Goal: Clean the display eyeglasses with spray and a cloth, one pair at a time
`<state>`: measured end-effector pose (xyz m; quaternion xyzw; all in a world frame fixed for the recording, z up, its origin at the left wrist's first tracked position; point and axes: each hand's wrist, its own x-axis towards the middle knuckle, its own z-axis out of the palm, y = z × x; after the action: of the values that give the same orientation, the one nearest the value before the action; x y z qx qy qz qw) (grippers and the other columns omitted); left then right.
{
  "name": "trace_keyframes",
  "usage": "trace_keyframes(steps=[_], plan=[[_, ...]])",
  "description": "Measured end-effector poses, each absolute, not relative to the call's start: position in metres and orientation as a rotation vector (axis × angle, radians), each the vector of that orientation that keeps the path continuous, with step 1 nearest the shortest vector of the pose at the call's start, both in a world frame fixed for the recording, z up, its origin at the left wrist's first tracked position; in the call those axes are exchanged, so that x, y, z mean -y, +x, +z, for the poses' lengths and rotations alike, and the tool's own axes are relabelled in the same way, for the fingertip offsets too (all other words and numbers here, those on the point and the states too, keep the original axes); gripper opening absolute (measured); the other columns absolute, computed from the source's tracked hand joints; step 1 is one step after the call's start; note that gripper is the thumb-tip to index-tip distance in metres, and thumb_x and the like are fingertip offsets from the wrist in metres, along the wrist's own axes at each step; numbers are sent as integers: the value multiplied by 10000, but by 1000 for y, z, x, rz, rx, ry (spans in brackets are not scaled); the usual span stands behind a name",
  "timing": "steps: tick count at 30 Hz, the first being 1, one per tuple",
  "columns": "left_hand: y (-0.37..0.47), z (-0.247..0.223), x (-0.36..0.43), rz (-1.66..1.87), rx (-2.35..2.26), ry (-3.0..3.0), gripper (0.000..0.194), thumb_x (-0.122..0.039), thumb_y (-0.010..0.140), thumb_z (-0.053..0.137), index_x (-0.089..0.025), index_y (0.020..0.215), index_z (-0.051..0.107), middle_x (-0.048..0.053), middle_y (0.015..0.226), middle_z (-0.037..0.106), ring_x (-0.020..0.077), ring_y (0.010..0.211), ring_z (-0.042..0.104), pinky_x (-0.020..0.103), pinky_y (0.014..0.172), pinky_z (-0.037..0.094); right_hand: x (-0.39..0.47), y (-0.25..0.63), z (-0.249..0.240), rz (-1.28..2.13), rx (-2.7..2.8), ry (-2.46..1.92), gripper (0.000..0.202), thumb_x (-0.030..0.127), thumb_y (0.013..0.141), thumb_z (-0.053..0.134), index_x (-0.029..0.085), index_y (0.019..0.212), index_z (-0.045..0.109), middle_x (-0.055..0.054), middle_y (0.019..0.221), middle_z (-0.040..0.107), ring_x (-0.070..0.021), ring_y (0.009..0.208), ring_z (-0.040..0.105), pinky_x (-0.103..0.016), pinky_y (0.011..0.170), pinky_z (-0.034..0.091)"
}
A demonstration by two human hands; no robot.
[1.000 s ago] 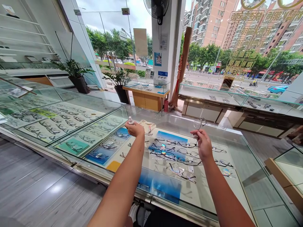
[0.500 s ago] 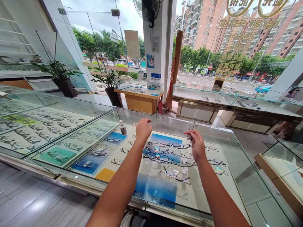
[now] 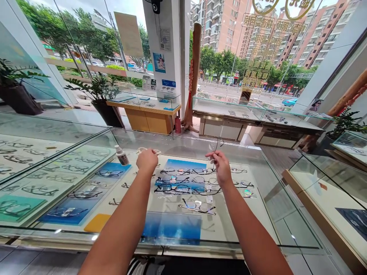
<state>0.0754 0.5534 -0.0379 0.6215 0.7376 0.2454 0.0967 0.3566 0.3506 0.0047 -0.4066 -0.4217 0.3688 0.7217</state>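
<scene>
Right hand (image 3: 221,168) pinches glasses (image 3: 217,143) between thumb and fingers, lens sticking up above the grip, held over the far right part of the glass case (image 3: 183,140). Left hand (image 3: 147,160) is bunched, knuckles up, at a pale cloth (image 3: 156,152) near the case's far edge; fingertips hidden, can't tell if it grips. Bottle (image 3: 121,156), white-capped, stands on the case just left of that hand. Frames (image 3: 197,206) sit in rows under the glass between the arms, some over blue sheets (image 3: 172,225). Orange patch (image 3: 96,222) near left. Farther: wooden stand (image 3: 147,118), extinguisher (image 3: 177,125) at its right.
</scene>
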Motion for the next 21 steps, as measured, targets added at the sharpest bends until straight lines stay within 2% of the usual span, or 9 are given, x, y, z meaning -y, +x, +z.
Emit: trace_keyframes(steps=[4, 8, 11, 14, 17, 21], plan=[[81, -27, -548, 1148, -2065, 1682, 142, -304, 946, 621, -205, 1047, 611, 161, 1008, 721, 350, 974, 681, 467, 879, 501, -349, 356, 7, 806, 944, -911, 150, 365, 920, 618, 253, 876, 707, -19, 977, 778, -187, 837, 554, -321, 786, 420], [102, -9, -539, 1545, -1490, 1421, 200, -372, 933, 652, -225, 1012, 542, 32, 848, 653, 225, 810, 621, 335, 772, 474, -347, 356, 8, 784, 957, -938, 168, 375, 920, 605, 255, 872, 711, -20, 986, 771, -188, 838, 541, -322, 790, 414], [129, 3, -526, 1524, -991, 1154, 310, -413, 874, 724, -222, 994, 510, -35, 753, 585, 149, 681, 556, 267, 699, 450, -346, 357, 10, 785, 951, -939, 162, 378, 919, 612, 258, 865, 707, -18, 986, 768, -191, 841, 537, -325, 788, 409], [158, 9, -502, 1415, -648, 1026, 458, -431, 782, 837, -213, 1024, 515, -25, 819, 640, 121, 696, 573, 247, 705, 461, -345, 356, 11, 794, 956, -931, 161, 383, 917, 619, 258, 865, 706, -24, 989, 769, -198, 849, 540, -332, 803, 413], [182, 9, -473, 1282, -501, 1008, 546, -475, 752, 883, -204, 1080, 541, 2, 888, 689, 127, 734, 607, 261, 726, 486, -343, 352, 12, 802, 971, -924, 154, 380, 906, 631, 253, 865, 709, -30, 986, 769, -204, 863, 554, -335, 814, 416], [200, 6, -442, 1160, -418, 1053, 517, -494, 802, 859, -213, 1082, 526, -17, 845, 686, 136, 767, 632, 279, 793, 502, -341, 342, 14, 817, 1020, -921, 157, 374, 901, 633, 249, 861, 719, -31, 962, 768, -204, 874, 571, -333, 815, 413]])
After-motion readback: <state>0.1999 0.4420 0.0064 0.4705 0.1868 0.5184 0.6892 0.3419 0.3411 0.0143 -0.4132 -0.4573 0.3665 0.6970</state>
